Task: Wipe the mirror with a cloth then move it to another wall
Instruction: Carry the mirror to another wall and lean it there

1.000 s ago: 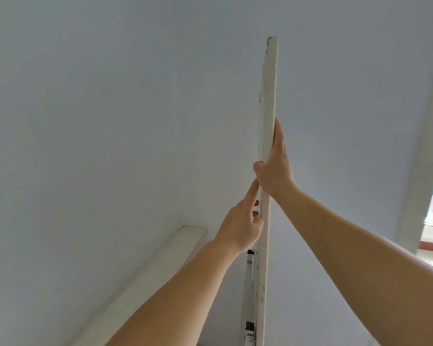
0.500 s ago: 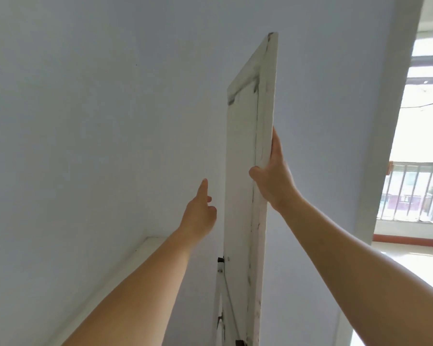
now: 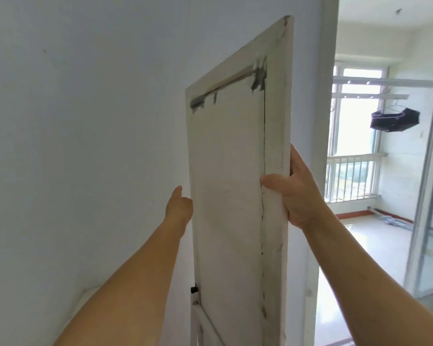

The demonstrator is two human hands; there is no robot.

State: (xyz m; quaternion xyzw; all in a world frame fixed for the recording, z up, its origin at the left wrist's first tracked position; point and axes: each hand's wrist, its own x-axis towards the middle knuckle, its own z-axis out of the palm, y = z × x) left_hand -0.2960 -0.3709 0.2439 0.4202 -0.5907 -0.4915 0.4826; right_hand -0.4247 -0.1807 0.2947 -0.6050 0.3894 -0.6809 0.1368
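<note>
Carrying the mirror point(image 3: 225, 196) upright, back panel toward the camera, between the wall point(image 3: 85, 121) and a doorway point(image 3: 385, 171). Right hand point(image 3: 295, 193) clamped on the right frame edge, thumb across the back. Left hand point(image 3: 179, 208) at the left edge, fingers hidden behind, so grip impossible to tell. Risk: top-heavy tilt or twist out of a one-sided grip, clipping the wall.
</note>
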